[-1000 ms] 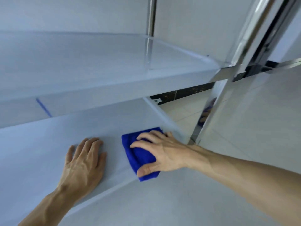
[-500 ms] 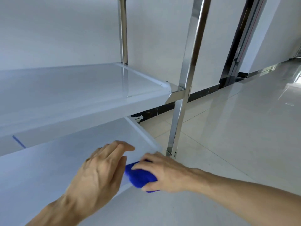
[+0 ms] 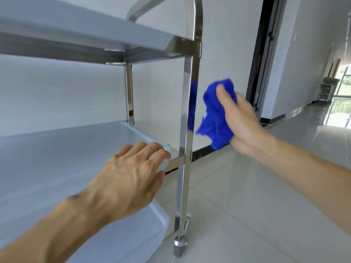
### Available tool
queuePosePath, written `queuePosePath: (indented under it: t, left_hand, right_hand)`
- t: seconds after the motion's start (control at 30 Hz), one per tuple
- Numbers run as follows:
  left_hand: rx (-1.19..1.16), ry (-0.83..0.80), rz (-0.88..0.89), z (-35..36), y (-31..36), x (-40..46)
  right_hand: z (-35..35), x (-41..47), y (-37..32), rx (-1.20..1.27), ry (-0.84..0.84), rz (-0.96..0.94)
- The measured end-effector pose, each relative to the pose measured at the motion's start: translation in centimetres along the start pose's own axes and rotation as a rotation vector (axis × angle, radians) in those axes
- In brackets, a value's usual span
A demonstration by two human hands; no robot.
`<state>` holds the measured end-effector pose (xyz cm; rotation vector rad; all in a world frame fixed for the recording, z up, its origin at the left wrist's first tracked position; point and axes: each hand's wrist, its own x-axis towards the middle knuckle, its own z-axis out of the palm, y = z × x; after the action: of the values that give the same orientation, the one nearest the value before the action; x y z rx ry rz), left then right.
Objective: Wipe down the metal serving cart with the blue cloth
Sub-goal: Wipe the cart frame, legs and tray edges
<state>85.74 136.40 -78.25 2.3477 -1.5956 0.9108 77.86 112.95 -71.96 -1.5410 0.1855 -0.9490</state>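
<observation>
Just beside the cart's front upright post point(image 3: 187, 103), the blue cloth point(image 3: 215, 118) is held bunched in the right hand point(image 3: 241, 120), fingers clamped round it, not visibly touching metal. The left hand point(image 3: 129, 179), fingers loosely spread, is laid over the middle shelf point(image 3: 57, 158) corner. The cloth should be wrapped round the post and drawn lengthwise while the cart is steadied.

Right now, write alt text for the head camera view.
A right hand holds a bunched blue cloth beside the upright post of a metal serving cart, while the left hand reaches over the corner of its middle shelf. Glossy floor tiles lie beyond.
</observation>
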Motion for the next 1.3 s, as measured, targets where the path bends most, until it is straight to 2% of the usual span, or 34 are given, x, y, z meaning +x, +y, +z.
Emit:
queuePosePath:
  t: [0.07, 0.17, 0.23, 0.37, 0.47, 0.63, 0.73, 0.97, 1.1, 1.2, 1.3]
  left_hand:
    - [-0.021, -0.053, -0.096, 0.5, -0.6, 0.1]
    - [-0.113, -0.044, -0.189, 2.1, -1.3, -0.5]
    - [-0.106, -0.028, -0.167, 2.8, -1.5, -1.0]
    - [0.013, -0.093, -0.164, 2.9, -1.6, -1.2]
    - [0.062, -0.042, -0.123, 3.4, -1.8, -1.4]
    - [0.106, 0.009, -0.076, 4.0, -1.8, -1.5]
    - [0.132, 0.019, -0.07, 4.3, -1.8, -1.5]
    - [0.155, 0.01, -0.095, 4.9, -2.1, -1.0]
    - [0.163, 0.022, -0.098, 5.1, -2.1, -1.1]
    - [0.169, 0.026, -0.095, 5.2, -2.2, -1.0]
    - [0.178, 0.027, -0.095, 5.2, -2.1, -0.9]
  right_hand:
    - [1.9, 3.1, -2.9, -0.023, 0.051, -0.136]
    - [4.9, 5.0, -4.9, -0.106, 0.0, -0.311]
    - [6.5, 5.2, -4.3, -0.112, 0.002, -0.31]
    - [7.3, 5.4, 0.0, -0.166, 0.084, -0.306]
    - [6.9, 3.7, 4.2, -0.232, 0.113, -0.279]
    - [5.8, -1.3, 11.8, -0.272, 0.095, -0.096]
    - [6.5, -0.1, 10.5, -0.386, 0.181, -0.099]
    - [9.4, 7.2, 1.4, -0.554, 0.385, -0.363]
    - [10.3, 6.6, 3.4, -0.633, 0.476, -0.41]
    - [9.5, 4.1, 7.5, -0.672, 0.424, -0.394]
    - [7.9, 1.3, 11.4, -0.594, 0.259, -0.261]
